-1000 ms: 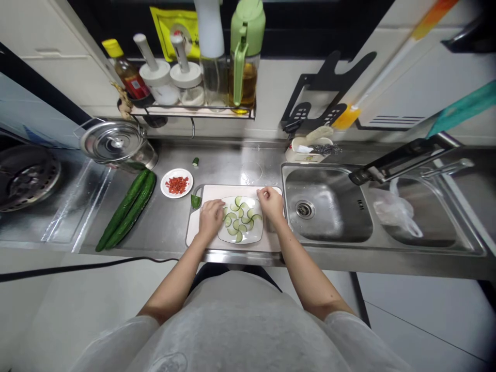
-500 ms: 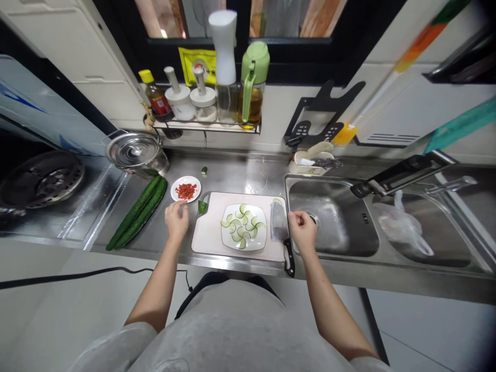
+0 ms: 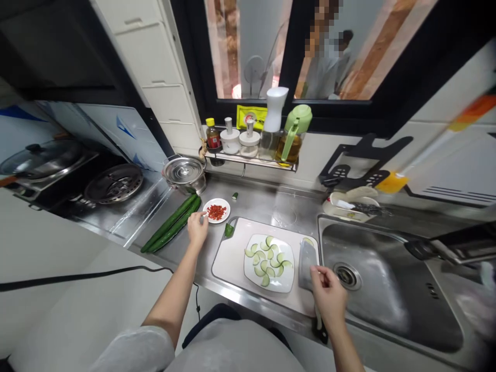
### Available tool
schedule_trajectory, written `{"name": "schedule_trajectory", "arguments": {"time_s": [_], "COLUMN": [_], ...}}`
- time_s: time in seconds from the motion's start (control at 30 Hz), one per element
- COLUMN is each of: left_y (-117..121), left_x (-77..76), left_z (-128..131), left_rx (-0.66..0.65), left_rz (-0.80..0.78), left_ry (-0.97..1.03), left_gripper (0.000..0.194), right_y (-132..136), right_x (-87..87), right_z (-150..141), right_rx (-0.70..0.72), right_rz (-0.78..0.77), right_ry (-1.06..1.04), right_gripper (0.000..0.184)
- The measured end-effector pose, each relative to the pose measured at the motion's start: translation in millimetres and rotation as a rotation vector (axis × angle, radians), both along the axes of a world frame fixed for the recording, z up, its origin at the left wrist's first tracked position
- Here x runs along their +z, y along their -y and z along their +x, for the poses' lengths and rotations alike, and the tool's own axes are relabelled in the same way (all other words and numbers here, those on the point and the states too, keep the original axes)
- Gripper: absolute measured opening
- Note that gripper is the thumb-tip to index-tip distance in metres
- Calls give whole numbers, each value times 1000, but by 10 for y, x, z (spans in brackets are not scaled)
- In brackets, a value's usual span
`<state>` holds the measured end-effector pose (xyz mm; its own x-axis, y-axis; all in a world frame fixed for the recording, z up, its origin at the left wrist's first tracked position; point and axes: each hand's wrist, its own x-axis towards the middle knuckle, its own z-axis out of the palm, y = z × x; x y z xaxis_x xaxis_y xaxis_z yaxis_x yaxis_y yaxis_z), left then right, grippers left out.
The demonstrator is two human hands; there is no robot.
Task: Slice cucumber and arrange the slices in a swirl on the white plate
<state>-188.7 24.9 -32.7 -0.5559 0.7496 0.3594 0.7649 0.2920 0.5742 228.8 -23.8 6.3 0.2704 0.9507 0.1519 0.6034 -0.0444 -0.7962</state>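
Head view: left hand (image 3: 197,228) beside small white plate (image 3: 228,210), fingertips over its near-left rim, fingers half curled and parted, nothing gripped. Right hand (image 3: 329,292) loosely curled over near-right part of knife (image 3: 307,258), at right end of cutting board (image 3: 230,261); can't tell if anything's pinched between its fingertips. Small plate sits on table (image 3: 253,199), just past board's far-left corner, right of two whole cucumbers (image 3: 172,227), carrying red chopped bits (image 3: 216,212). Likely light, stiff; best held by rim, level, as loose bits could slide. Large plate (image 3: 285,281) with cucumber slices (image 3: 265,280) lies mid-board: probably heavier, smooth, breakable, slices soft and slippery; take opposite edges. Knife: rigid, hold by black handle.
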Motion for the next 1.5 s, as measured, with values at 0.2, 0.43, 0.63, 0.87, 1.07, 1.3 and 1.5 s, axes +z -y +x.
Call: {"name": "schedule_trajectory", "arguments": {"time_s": [0.2, 0.43, 0.63, 0.87, 1.07, 1.3, 1.5], "left_y": [-277, -657, -854, -951, -907, -965, -944], "left_x": [-37, -63, -87, -127, -144, -142, -118], "left_z": [-131, -135, -120, -84, -45, -67, -56], "left_rx": [-6, -116, -224, -228, -192, -152, -190], "left_rz": [-118, -399, -488, -545, -519, -553, -567], "left_ry": [-14, -90, -147, -209, -231, -173, -242], "left_gripper": [22, 22, 27, 27, 26, 24, 28], "right_y": [9, 1, 28, 71, 72, 55, 43], "right_x": [-19, -49, -58, -70, -66, -84, -75], "right_z": [12, -62, -98, -107, -127, -147, -163], "right_rx": [-28, -12, 9, 14, 39, 77, 97], "right_rz": [-36, -60, -74, -88, -79, -68, -81], "right_ry": [33, 44, 49, 32, 15, 21, 24], "right_gripper": [53, 58, 57, 56, 55, 56, 55]}}
